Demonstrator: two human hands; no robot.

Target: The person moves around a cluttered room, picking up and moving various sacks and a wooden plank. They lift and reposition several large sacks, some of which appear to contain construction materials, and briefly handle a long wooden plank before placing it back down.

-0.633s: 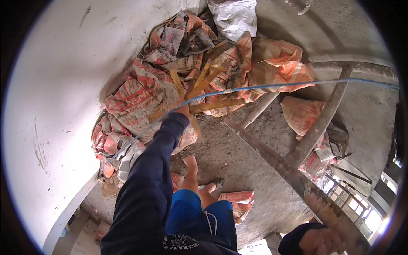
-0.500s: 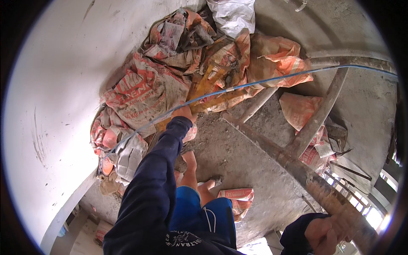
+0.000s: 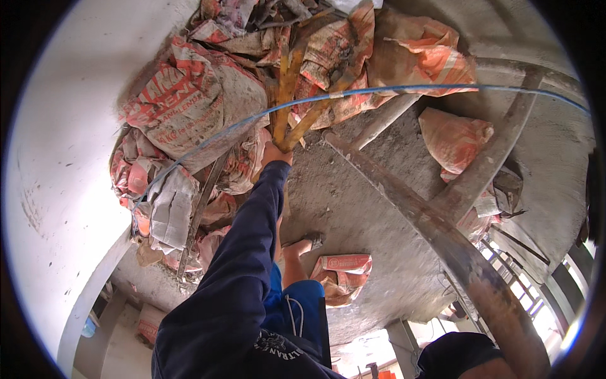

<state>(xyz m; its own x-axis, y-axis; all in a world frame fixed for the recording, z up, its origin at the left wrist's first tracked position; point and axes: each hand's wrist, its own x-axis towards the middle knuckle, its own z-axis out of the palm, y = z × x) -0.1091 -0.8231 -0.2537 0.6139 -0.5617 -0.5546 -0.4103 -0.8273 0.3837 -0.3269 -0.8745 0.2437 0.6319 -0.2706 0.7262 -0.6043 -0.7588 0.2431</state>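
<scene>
My left hand [image 3: 276,153] is closed around the near end of yellowish wooden strips [image 3: 282,95] that spread in a V over the sacks. A blue hose or cable [image 3: 303,101] crosses above the strips, just beyond the hand. Beside them lies a large dirty sack with red print [image 3: 189,101], and orange-and-white sacks [image 3: 416,54] lie to the right. My right hand [image 3: 495,369] is at the lower right edge, next to a thick brown pole [image 3: 486,287]; its fingers are out of sight.
The brown pole joins a crosspiece [image 3: 489,158], forming a frame across the right side. Behind it slumps an orange sack [image 3: 451,136]. Another sack [image 3: 341,278] lies by my feet on the dusty concrete floor [image 3: 353,208]. A white wall [image 3: 69,145] rises at the left.
My left hand has drawn the wooden strips up, so their V shape shows more plainly. My view has shifted, and my right hand has slipped mostly out of the lower edge.
</scene>
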